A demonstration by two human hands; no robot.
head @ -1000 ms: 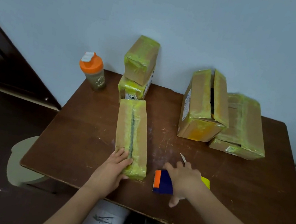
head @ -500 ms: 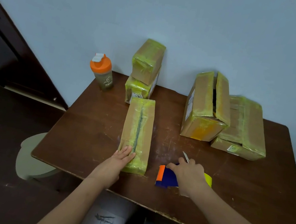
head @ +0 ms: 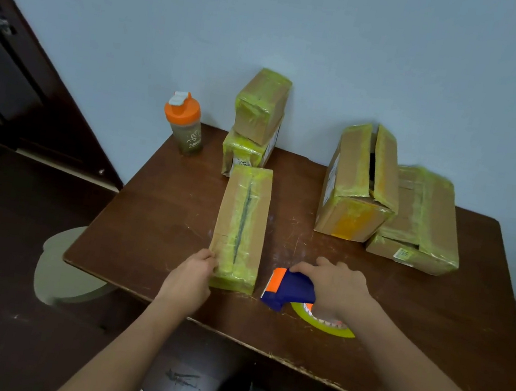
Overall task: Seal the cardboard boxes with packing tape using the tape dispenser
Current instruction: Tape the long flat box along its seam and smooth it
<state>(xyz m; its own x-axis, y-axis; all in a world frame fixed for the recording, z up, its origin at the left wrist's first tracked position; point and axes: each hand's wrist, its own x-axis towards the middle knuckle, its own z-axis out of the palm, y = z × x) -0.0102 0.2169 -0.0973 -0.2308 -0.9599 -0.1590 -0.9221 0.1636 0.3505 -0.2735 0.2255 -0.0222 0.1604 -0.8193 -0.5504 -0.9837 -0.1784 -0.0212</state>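
Note:
A long narrow cardboard box (head: 240,223) with yellow tape and a dark centre seam lies on the brown table (head: 163,214), pointing away from me. My left hand (head: 193,274) grips its near left corner. My right hand (head: 333,285) holds the blue and orange tape dispenser (head: 288,288), lifted and tilted just right of the box's near end. Its yellow tape roll (head: 322,324) shows under my wrist.
Two small taped boxes (head: 256,128) are stacked at the back against the wall. A taller box (head: 357,183) with a gaping top seam leans on a flat taped box (head: 420,223) at right. An orange-lidded bottle (head: 185,124) stands back left. A stool (head: 61,269) sits below the table's left edge.
My right hand has lifted and tilted the dispenser off the table, exposing the tape roll. My left hand slid from the box's top to its near left corner.

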